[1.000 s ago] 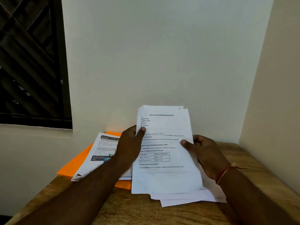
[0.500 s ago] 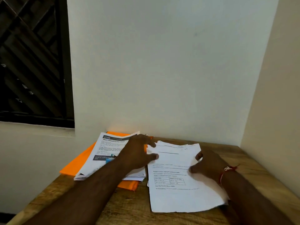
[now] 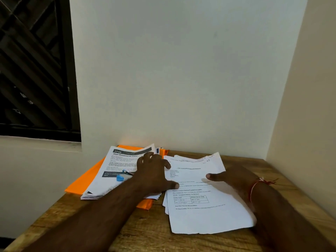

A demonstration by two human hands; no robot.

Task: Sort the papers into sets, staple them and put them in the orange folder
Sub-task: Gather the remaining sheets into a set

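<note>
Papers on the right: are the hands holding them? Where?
Not lifted: the white printed paper stack lies on the wooden table. The left hand touches its left edge; the right hand lays a thumb on its right side, fingers hidden.

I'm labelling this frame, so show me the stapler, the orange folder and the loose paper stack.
stapler (image 3: 120, 178), head view, on its blue end.
orange folder (image 3: 84, 180), head view, on its bare left side.
loose paper stack (image 3: 209, 217), head view, on the top sheet's blank lower part.
</note>
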